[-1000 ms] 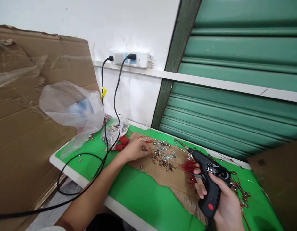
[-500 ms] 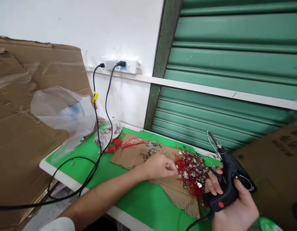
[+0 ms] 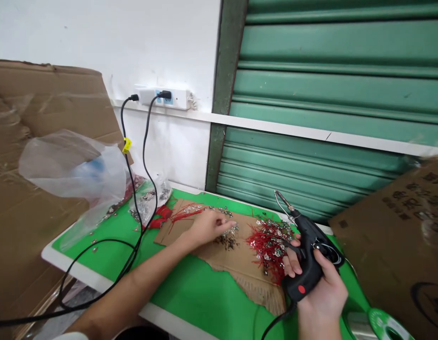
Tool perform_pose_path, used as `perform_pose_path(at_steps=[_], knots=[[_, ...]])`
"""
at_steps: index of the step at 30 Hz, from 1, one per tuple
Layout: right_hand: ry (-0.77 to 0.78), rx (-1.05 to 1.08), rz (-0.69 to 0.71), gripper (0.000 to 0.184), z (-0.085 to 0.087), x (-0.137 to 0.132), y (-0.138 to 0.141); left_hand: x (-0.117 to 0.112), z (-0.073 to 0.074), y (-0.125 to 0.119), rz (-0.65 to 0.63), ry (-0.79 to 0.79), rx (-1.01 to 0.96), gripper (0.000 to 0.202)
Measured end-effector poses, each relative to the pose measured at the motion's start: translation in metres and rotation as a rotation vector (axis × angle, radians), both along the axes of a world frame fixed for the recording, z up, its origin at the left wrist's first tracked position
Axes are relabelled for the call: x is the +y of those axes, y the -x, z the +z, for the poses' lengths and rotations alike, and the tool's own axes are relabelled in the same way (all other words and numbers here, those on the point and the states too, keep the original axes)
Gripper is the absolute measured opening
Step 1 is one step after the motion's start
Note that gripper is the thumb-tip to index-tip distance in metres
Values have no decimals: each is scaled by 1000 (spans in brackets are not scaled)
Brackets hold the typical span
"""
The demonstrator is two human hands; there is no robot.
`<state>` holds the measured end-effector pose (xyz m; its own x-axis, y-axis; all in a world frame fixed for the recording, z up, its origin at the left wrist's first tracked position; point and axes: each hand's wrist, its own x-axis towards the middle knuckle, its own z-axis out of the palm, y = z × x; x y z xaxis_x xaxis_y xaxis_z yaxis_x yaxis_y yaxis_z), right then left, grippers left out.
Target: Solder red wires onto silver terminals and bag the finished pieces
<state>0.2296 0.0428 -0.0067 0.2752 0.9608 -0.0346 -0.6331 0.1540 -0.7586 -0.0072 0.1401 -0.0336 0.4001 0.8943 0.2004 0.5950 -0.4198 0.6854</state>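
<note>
Soldering gun (image 3: 313,236), gripped in our right hand (image 3: 325,285), points toward tabletop's (image 3: 190,297) far edge. Our left hand (image 3: 208,227) is by metal parts (image 3: 228,243); its hold we cannot tell.

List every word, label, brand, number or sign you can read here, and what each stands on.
No text can be read.
Yellow tag on a black cable: too small.
Right-hand cardboard box: dark printed marks, too blurred.
Spool, green end: print too small.
Black tool in the right hand: red dot, no legible lettering.
</note>
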Motion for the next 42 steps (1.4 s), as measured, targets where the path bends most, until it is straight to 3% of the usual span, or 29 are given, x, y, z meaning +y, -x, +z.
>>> perform_pose_path(at_steps=[3, 7, 12, 19, 29, 34, 42], knots=[[18, 12, -4, 30, 1, 1, 6, 2, 0, 28, 67, -18, 52, 51], [64, 20, 13, 28, 5, 1, 16, 0, 1, 42, 17, -18, 79, 15], [116, -34, 27, 27, 0, 5, 23, -2, -2, 37, -65, 55, 178, 16], [128, -60, 21, 29, -5, 8, 26, -6, -13, 27, -93, -40, 231, 23], [152, -13, 54, 28, -3, 6, 26, 0, -12, 36, -190, -10, 183, 25], [158, 6, 51, 29, -7, 6, 26, 5, -9, 47, -156, 17, 149, 37], [212, -1, 43, 40, -3, 8, 27, 2, -16, 38, -125, -35, 196, 20]])
